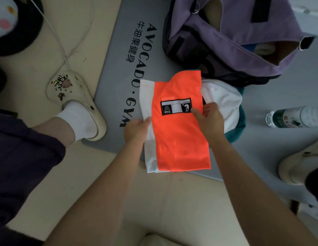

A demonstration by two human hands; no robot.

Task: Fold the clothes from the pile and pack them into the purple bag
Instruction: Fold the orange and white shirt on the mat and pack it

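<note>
Gripping the folded orange top (179,128) by both edges, left hand (136,130) and right hand (208,119) keep it flat for the purple bag (231,45)

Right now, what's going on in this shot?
A person is folding an orange and white garment over a grey gym mat. The left hand grips its white left edge; the right hand pinches its right edge near the black label. Behind it lie a white garment and a teal one, not yet folded. The purple bag sits open at the mat's far end. A water bottle lies to the right.
</note>
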